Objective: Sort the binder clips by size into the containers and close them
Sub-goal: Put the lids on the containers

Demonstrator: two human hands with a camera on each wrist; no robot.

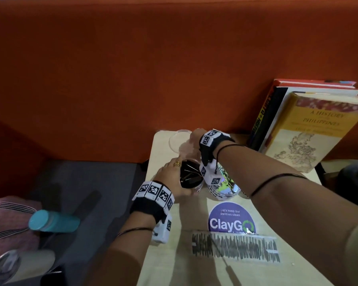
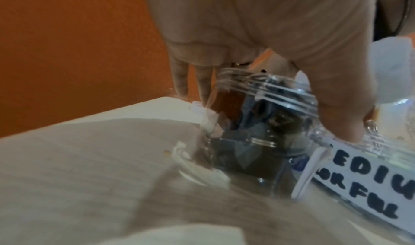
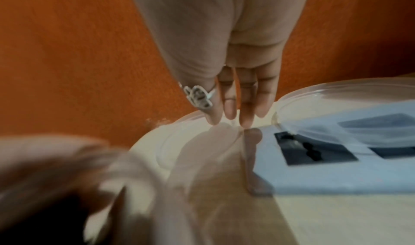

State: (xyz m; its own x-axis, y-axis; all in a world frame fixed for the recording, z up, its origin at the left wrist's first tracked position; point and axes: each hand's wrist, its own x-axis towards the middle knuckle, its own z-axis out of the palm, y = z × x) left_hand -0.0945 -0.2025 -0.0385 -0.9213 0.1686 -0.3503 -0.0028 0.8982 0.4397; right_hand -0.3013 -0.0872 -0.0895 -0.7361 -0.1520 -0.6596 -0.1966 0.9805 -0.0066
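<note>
On the small table stands an open clear jar [image 1: 197, 187] [image 2: 258, 124] full of black binder clips [image 1: 191, 177]. My left hand [image 1: 174, 172] [image 2: 269, 92] grips it around the rim, thumb on one side and fingers [image 2: 182, 78] on the other. Right of it is a second clear jar [image 1: 225, 189] of colourful clips, with a handwritten label [image 2: 363, 178]. My right hand [image 1: 194, 139] [image 3: 229, 121] reaches to the far corner, where its straight fingertips [image 3: 247, 121] touch a clear round lid [image 1: 177, 141] [image 3: 202, 151] lying there.
A second clear lid [image 3: 336, 103] lies over a grey socket panel [image 3: 314, 174]. Books [image 1: 302, 124] lean at the back right. A round sticker [image 1: 232, 220] and a scribbled strip [image 1: 236, 247] are on the near table [image 1: 194, 269]. A teal bottle [image 1: 54, 221] lies on the seat to the left.
</note>
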